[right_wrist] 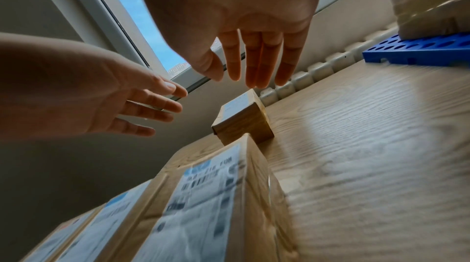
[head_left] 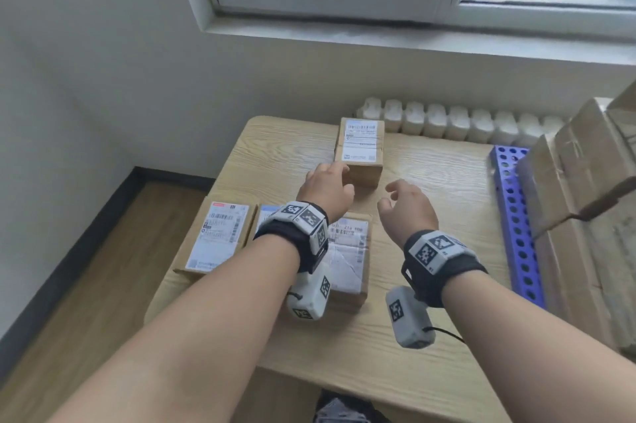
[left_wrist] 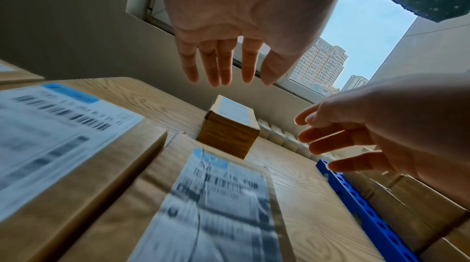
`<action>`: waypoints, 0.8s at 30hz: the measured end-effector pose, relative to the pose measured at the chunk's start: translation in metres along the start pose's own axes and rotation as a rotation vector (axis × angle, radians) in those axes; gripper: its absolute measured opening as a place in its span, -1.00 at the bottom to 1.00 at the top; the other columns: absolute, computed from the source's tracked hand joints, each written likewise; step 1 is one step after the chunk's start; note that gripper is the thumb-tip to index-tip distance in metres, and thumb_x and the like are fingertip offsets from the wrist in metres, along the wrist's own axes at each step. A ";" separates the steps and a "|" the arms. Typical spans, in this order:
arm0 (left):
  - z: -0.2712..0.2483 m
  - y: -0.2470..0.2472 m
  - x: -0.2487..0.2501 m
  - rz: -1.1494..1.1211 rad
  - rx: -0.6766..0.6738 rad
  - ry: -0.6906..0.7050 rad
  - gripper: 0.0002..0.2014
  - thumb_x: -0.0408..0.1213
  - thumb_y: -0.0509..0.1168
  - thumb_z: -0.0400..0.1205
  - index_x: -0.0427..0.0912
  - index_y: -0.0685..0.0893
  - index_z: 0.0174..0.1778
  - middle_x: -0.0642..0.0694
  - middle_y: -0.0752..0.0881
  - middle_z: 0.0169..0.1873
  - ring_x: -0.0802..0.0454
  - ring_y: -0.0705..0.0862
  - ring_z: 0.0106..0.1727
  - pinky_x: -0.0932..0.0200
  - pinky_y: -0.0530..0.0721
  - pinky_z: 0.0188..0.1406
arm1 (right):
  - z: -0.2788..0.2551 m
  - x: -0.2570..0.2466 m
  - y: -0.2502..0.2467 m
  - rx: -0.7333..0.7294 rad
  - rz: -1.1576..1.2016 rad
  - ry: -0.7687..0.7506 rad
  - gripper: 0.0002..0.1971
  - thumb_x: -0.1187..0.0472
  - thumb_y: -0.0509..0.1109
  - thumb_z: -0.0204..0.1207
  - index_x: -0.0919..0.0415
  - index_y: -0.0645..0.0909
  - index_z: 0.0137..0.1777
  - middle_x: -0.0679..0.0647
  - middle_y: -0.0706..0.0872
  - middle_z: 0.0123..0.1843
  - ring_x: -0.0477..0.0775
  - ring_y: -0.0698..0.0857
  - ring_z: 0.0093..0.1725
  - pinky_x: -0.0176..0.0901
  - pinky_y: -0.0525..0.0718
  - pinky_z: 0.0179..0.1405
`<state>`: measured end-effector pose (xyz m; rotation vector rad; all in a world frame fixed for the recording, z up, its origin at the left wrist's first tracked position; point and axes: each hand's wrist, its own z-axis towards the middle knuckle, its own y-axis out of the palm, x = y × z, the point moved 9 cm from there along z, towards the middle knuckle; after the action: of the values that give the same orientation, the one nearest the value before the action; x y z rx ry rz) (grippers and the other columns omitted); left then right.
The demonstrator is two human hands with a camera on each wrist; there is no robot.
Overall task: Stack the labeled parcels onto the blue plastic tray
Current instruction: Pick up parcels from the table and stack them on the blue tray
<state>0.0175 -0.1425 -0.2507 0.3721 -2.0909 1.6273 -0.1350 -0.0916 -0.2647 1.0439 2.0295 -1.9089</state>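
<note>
A small brown labeled parcel (head_left: 359, 147) (left_wrist: 230, 125) (right_wrist: 241, 121) stands alone at the far middle of the wooden table (head_left: 430, 336). My left hand (head_left: 327, 185) (left_wrist: 229, 55) hovers by its near left corner, fingers straight, holding nothing. My right hand (head_left: 406, 202) (right_wrist: 254, 55) is in the air just in front and to the right of it, also empty with fingers extended. Three flatter labeled parcels (head_left: 216, 236) (head_left: 347, 250) (left_wrist: 216, 206) lie side by side under my wrists. The blue plastic tray (head_left: 512, 216) (right_wrist: 417, 51) lies along the right.
Several brown parcels (head_left: 578, 199) (right_wrist: 432, 5) are piled high on the tray at the table's right edge. A white radiator (head_left: 457, 123) runs behind the table under the window sill. The floor drops away at the left.
</note>
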 end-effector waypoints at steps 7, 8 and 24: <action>0.080 0.010 -0.004 -0.072 -0.054 -0.070 -0.49 -0.15 0.22 0.68 -0.07 0.37 0.58 -0.12 0.46 0.50 -0.10 0.43 0.50 -0.04 0.43 0.50 | 0.073 0.009 0.006 -0.022 0.034 0.100 -0.63 0.13 0.25 0.61 0.10 0.52 0.41 0.08 0.62 0.35 0.12 0.59 0.31 0.04 0.57 0.29; 0.089 0.011 -0.006 -0.091 -0.050 -0.087 -0.48 -0.16 0.23 0.67 -0.08 0.37 0.58 -0.12 0.47 0.50 -0.10 0.44 0.50 -0.02 0.42 0.51 | 0.081 0.010 0.009 -0.030 0.040 0.109 -0.62 0.13 0.25 0.61 0.10 0.51 0.42 0.09 0.62 0.36 0.12 0.60 0.31 0.02 0.57 0.28; 0.153 0.052 -0.045 -0.304 -0.130 -0.324 -0.53 -0.18 0.24 0.68 -0.21 0.41 0.52 -0.17 0.56 0.45 -0.17 0.55 0.42 0.09 0.48 0.33 | 0.144 0.009 0.049 -0.140 0.166 0.104 -0.70 0.12 0.23 0.65 0.15 0.59 0.32 0.08 0.72 0.26 0.17 0.66 0.23 -0.12 0.48 0.05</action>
<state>0.0018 -0.2791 -0.3466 0.9120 -2.2218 1.3147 -0.1615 -0.2243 -0.3336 1.2550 2.0249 -1.6390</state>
